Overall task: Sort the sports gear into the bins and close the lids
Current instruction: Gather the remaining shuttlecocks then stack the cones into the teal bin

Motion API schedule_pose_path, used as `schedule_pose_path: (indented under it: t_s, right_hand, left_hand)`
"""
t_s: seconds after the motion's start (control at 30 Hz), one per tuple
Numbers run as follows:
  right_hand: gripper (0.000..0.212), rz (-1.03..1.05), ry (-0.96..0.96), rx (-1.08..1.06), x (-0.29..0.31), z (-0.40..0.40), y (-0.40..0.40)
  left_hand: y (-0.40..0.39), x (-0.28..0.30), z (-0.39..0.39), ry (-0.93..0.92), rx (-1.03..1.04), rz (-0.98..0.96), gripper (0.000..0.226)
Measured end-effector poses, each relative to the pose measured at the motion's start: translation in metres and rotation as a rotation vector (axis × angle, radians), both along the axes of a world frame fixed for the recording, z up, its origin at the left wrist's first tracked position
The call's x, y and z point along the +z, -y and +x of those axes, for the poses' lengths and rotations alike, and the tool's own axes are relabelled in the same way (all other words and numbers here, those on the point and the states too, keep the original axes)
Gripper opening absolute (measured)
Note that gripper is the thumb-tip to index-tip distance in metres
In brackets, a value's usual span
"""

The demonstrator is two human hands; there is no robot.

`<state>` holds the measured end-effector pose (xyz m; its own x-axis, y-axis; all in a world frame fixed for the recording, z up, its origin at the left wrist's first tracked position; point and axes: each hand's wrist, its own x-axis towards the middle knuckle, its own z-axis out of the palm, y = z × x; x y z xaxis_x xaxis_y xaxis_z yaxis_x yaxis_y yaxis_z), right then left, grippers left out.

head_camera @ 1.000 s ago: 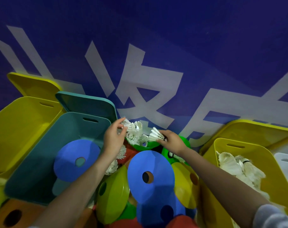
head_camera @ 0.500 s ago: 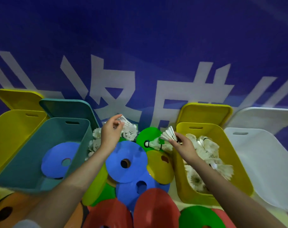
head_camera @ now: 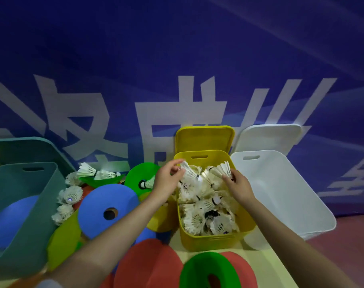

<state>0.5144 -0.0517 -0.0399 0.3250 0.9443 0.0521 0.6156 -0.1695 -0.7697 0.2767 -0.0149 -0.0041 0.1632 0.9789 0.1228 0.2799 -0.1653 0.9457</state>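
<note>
Half a second ago both hands were out over the pile of cones, each carrying white feather shuttlecocks; now both have swung across and sit over the open yellow plastic bin.

The left hand, at about 10 o'clock of the bin's mouth, has its fingers curled with the thumb and forefinger pinching a white feather shuttlecock by its skirt. The right hand, at about 2 o'clock, closes its grip on a second small bunch of white shuttlecocks. Both loads hang just above the heap of shuttlecocks that fills the bin, so the drop is, I judge, imminent rather than done.

For the task, this means 2 more handfuls are about to join the right bin. Much remains: loose shuttlecocks lie at 9 o'clock of the bin among the flat round foam cones, blue, green and red, beside the teal plastic bin, which holds 1 blue cone. The white plastic bin at 3 o'clock looks unfilled. The yellow lid stands propped behind its bin, so no lid is closed yet.
</note>
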Motion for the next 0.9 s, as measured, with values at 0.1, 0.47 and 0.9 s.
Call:
schedule_pose_path:
  t_s: [0.1, 0.47, 0.9]
  right_hand:
    - [0.028, -0.041, 0.062, 0.027, -0.007, 0.012, -0.010]
    - [0.037, 0.034, 0.152, 0.173, -0.032, 0.006, -0.074]
    - [0.040, -0.348, 0.522, 0.168, -0.042, 0.009, -0.103]
  left_hand:
    - [0.000, -0.020, 0.022, -0.167, -0.122, -0.074, 0.028]
    - [0.009, -0.063, 0.030, -0.657, -0.087, 0.228, 0.033]
    - [0.008, -0.081, 0.034, -0.494, -0.009, 0.118, 0.037]
